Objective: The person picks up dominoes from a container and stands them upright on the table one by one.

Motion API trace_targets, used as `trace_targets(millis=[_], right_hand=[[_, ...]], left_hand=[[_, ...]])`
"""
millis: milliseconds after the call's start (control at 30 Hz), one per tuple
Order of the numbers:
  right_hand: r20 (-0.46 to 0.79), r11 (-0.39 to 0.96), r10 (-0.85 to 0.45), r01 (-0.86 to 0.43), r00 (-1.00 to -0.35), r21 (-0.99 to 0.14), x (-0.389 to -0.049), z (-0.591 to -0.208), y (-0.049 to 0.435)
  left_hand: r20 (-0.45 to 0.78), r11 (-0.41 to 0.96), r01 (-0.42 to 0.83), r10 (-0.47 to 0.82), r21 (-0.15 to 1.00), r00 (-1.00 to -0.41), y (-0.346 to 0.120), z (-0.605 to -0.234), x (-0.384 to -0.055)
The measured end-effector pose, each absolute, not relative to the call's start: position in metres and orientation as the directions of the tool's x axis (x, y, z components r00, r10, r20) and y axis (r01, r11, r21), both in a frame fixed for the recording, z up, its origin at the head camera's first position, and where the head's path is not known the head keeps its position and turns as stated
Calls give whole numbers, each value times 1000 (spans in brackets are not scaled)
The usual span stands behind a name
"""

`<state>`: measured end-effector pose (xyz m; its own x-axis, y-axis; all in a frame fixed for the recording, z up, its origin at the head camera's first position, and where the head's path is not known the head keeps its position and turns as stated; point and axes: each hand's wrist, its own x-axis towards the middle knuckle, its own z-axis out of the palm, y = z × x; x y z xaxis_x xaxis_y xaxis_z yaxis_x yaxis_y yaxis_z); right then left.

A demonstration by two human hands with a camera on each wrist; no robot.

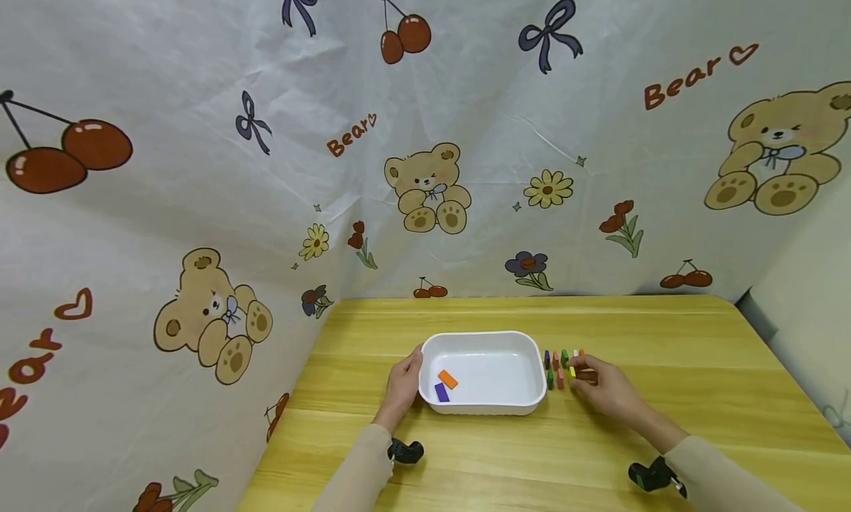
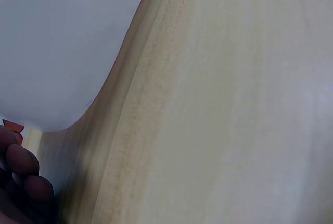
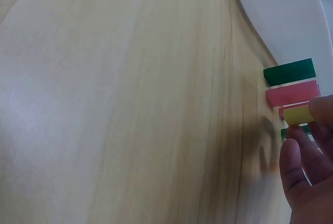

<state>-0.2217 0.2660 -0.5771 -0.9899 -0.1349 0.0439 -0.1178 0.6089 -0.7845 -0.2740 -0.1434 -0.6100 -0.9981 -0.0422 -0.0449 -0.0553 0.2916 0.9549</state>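
My left hand holds the left end of a white rectangular plastic tray. Its curled fingertips show by the tray's corner in the left wrist view. Inside the tray lie an orange block and a purple block, both near its left end. Just right of the tray, my right hand pinches a small yellow block between thumb and fingers. Close to that hand stand several upright blocks, among them a green block and a pink block.
The wood-grain table carries everything. Behind it and along the left hangs a white cloth printed with bears and cherries. More small blocks, including a dark purple block, stand in two rows against the tray's right side.
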Motion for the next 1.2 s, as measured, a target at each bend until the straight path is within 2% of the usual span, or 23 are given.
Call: trace_targets(millis=[567,1200], right_hand=[[24,619,-122,-95,-992,-780,-221,-586,265],[11,636,-93,-68,-996,-768,-223,-592,261]], left_hand=[[0,294,-11,-39,956,-999,-143,-608,-276],[-20,292,-28,-31,956,-999,-145,-611,-275]])
